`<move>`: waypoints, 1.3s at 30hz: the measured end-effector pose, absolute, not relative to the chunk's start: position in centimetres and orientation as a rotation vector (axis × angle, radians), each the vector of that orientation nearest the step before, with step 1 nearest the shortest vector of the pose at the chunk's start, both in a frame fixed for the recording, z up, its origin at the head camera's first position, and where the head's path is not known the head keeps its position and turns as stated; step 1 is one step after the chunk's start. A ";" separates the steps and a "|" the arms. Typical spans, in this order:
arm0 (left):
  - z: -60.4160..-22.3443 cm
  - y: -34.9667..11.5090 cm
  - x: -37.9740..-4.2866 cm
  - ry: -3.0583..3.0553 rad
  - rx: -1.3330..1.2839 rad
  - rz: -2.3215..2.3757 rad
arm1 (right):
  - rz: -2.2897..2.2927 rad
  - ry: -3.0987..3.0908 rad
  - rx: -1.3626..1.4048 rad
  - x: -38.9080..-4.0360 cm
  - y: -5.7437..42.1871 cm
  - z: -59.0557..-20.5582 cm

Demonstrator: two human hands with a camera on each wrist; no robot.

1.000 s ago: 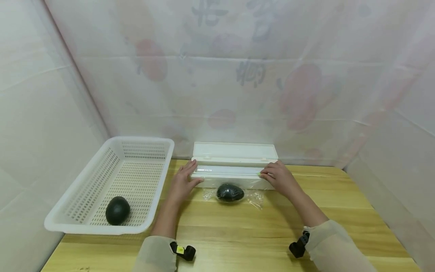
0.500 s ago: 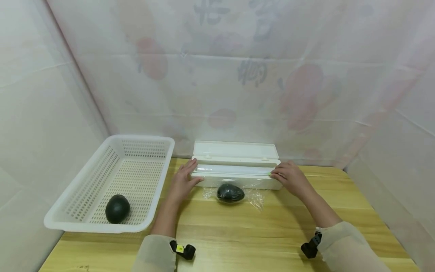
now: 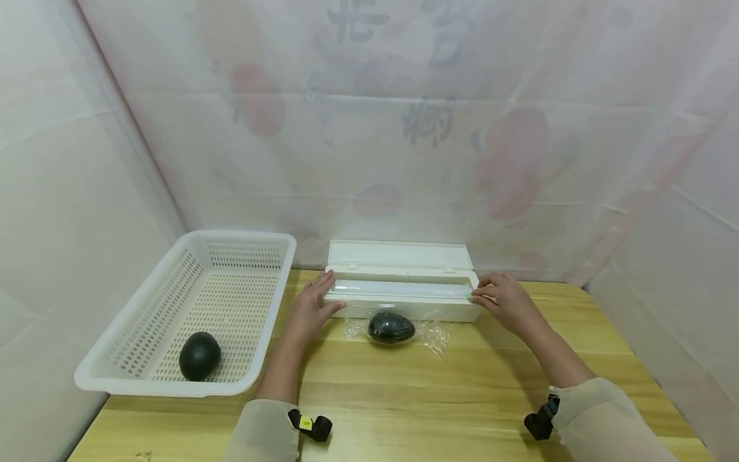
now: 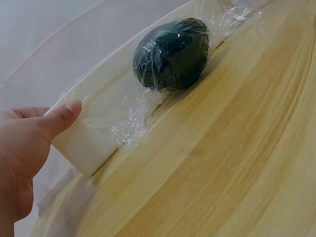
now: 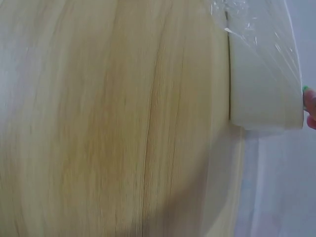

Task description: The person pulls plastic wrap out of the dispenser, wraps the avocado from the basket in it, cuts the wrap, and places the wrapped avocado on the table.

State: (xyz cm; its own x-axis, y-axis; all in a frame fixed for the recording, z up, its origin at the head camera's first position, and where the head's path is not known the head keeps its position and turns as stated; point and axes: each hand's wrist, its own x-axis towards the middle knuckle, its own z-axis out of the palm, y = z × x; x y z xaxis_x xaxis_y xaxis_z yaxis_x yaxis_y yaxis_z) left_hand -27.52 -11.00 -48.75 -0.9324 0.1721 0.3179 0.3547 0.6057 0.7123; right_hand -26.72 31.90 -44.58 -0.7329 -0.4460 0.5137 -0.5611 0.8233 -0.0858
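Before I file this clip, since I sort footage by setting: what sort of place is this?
Probably a makeshift recording booth rather than a working kitchen: pale printed sheeting encloses a wooden table, and the person wears small black wrist devices that look like cameras.

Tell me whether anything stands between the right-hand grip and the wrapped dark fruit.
Yes: the right front end of the white box lies on the straight line from the right-hand grip to the dark fruit, and clear film spreads at the fruit's right side. No other obstacle shows.
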 end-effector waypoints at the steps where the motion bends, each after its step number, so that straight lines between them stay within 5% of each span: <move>1: -48.8 -11.0 -27.5 -2.616 -0.431 -1.235 | 0.315 -2.516 0.740 -26.7 32.2 -44.6; 19: -49.1 -10.8 -27.5 -2.648 -0.421 -1.306 | 0.528 -2.683 0.487 -25.5 32.9 -45.4; 39: -48.9 -11.7 -26.2 -2.638 -0.388 -1.419 | 0.547 -2.298 0.526 -23.7 17.5 -48.1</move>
